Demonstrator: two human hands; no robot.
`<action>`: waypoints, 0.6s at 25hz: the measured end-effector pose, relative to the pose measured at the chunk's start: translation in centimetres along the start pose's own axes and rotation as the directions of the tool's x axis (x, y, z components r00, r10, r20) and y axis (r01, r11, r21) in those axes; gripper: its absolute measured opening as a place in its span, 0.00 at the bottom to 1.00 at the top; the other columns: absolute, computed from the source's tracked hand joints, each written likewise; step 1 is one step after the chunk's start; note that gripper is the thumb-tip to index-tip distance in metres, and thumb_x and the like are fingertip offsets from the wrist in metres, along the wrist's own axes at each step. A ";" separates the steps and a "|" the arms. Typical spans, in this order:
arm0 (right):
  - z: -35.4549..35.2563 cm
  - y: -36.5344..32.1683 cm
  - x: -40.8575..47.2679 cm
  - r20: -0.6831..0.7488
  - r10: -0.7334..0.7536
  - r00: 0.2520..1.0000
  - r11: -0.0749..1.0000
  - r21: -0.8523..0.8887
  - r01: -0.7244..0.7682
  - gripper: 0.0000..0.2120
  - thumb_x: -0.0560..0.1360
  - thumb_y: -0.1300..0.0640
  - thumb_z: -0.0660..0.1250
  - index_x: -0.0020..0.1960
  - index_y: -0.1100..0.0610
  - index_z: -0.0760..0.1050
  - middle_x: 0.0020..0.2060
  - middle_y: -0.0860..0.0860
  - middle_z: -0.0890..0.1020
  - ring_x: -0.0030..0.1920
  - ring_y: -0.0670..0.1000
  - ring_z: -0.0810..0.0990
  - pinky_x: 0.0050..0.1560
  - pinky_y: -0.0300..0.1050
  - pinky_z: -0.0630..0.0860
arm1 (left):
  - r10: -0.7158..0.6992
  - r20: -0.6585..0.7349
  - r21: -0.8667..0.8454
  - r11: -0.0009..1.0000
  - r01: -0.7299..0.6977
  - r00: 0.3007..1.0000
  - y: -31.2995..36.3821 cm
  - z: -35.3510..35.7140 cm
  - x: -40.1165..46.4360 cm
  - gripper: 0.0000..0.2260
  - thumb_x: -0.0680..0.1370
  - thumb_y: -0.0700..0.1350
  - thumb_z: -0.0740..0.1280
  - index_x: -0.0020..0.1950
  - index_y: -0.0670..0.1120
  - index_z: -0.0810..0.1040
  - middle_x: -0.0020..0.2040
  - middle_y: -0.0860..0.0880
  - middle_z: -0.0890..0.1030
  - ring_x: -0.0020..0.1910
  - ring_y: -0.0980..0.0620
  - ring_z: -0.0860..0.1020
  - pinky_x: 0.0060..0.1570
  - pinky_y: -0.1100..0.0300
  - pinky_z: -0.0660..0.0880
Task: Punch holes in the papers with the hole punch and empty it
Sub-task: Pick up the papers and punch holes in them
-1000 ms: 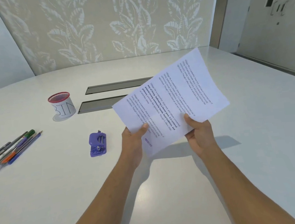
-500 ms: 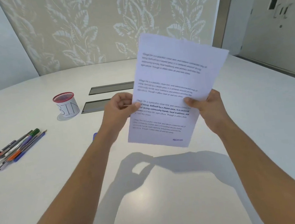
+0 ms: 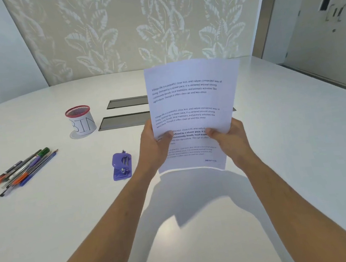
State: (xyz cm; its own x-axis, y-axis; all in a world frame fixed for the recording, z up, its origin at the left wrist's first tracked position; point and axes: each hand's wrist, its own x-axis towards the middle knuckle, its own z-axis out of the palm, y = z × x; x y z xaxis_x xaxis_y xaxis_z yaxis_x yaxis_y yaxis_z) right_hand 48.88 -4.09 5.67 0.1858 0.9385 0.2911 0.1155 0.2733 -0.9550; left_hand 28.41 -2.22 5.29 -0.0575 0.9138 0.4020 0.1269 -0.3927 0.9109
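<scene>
Holding papers (image 3: 191, 107) upright above tabletop (image 3: 299, 137) | our left hand (image 3: 155, 148) and right hand (image 3: 230, 141) each pinch a side edge | hole punch (image 3: 121, 166) lies left, untouched

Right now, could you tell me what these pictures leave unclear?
Head view:
- How many papers: stacked sheets overlap.
- Table slots: right parts hidden behind the papers.
- Pens: leftmost ends cut by the frame edge.
- Bin: contents unreadable through the mesh top.
- Hole punch: tray fill not visible.
</scene>
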 end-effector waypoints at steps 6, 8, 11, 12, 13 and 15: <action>0.3 1.4 -0.9 -0.024 0.032 0.999 0.999 -0.007 -0.033 0.10 0.75 0.67 0.71 0.51 0.54 0.81 0.46 0.47 0.86 0.45 0.48 0.85 0.47 0.44 0.80 | -0.077 0.004 -0.002 0.997 0.077 0.997 -1.1 0.3 -0.8 0.12 0.76 0.36 0.67 0.58 0.47 0.73 0.51 0.52 0.81 0.47 0.56 0.80 0.48 0.58 0.78; 0.4 2.0 -1.1 -0.019 0.046 0.999 0.999 -0.018 -0.046 0.10 0.75 0.67 0.71 0.52 0.54 0.80 0.47 0.47 0.86 0.46 0.48 0.85 0.49 0.45 0.81 | -0.127 -0.006 -0.009 0.992 0.127 0.992 -1.2 0.3 -0.9 0.12 0.77 0.36 0.67 0.56 0.49 0.73 0.50 0.53 0.81 0.47 0.56 0.80 0.48 0.58 0.78; 0.5 1.3 -0.3 -0.007 0.038 0.999 0.999 0.000 -0.038 0.12 0.74 0.67 0.71 0.55 0.56 0.79 0.49 0.49 0.86 0.46 0.47 0.85 0.49 0.45 0.81 | -0.140 -0.011 -0.002 0.990 0.140 0.990 -0.6 -0.4 -0.2 0.12 0.77 0.35 0.67 0.57 0.48 0.73 0.51 0.51 0.81 0.47 0.55 0.80 0.46 0.62 0.77; 0.6 1.2 -0.1 -0.001 0.038 0.999 0.999 0.016 -0.038 0.13 0.74 0.66 0.72 0.57 0.57 0.78 0.51 0.50 0.86 0.48 0.49 0.86 0.50 0.46 0.82 | -0.140 -0.008 0.002 0.990 0.140 0.990 -0.3 -0.6 0.0 0.12 0.76 0.35 0.67 0.57 0.48 0.72 0.51 0.51 0.81 0.48 0.54 0.80 0.46 0.61 0.77; 0.8 1.1 0.1 0.007 0.037 0.999 0.999 0.035 -0.037 0.14 0.75 0.65 0.72 0.59 0.57 0.77 0.53 0.50 0.86 0.50 0.49 0.85 0.51 0.46 0.82 | -0.146 -0.002 0.011 0.989 0.146 0.989 -0.3 -1.0 0.1 0.13 0.76 0.35 0.67 0.57 0.48 0.72 0.52 0.50 0.81 0.49 0.54 0.80 0.47 0.60 0.78; 1.3 1.4 0.4 0.003 0.049 0.999 0.996 0.072 -0.049 0.14 0.76 0.61 0.71 0.61 0.55 0.76 0.56 0.50 0.85 0.53 0.51 0.85 0.53 0.48 0.82 | -0.195 0.026 0.031 0.980 0.194 0.980 -0.4 -2.0 0.0 0.14 0.76 0.35 0.66 0.59 0.48 0.72 0.53 0.50 0.81 0.50 0.53 0.80 0.46 0.58 0.78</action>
State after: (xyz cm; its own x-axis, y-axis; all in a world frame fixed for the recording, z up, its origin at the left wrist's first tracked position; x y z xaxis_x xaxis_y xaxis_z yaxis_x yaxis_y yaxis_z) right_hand 47.85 -3.05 4.36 0.1883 0.9514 0.2437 0.0358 0.2413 -0.9698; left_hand 26.41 -2.24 5.14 -0.0552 0.9753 0.2138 0.1440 -0.2041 0.9683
